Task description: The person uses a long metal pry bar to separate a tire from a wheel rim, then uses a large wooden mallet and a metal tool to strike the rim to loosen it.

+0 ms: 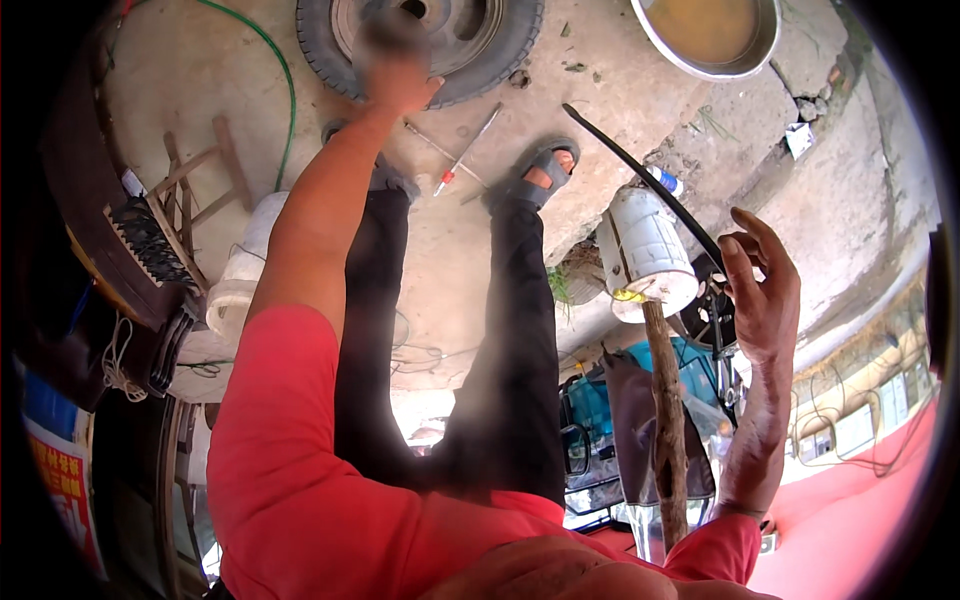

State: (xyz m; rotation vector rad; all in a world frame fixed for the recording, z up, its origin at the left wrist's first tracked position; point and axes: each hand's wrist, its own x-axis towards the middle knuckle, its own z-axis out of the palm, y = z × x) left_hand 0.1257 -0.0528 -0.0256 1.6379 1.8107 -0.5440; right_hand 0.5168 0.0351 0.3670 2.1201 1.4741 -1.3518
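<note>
My left hand (402, 86) reaches forward to the wheel with a black tyre (505, 72) lying flat on the ground. A dark smear over the rim hides most of its fingers, so its grip does not show. My right hand (765, 295) is raised at the right, its fingers loosely bent and apart with nothing visible between them. Beside its thumb is the thick end of a long black bar (640, 172); whether they touch I cannot tell. The bar's thin tip points away toward the tyre.
Crossed metal rods (458, 165) lie between my feet and the tyre. A metal basin (770, 45) of brownish water stands far right. A white bucket (645, 245) and a wooden post (667, 430) are near my right arm. At left are another pale bucket (232, 300) and a green hose (290, 95).
</note>
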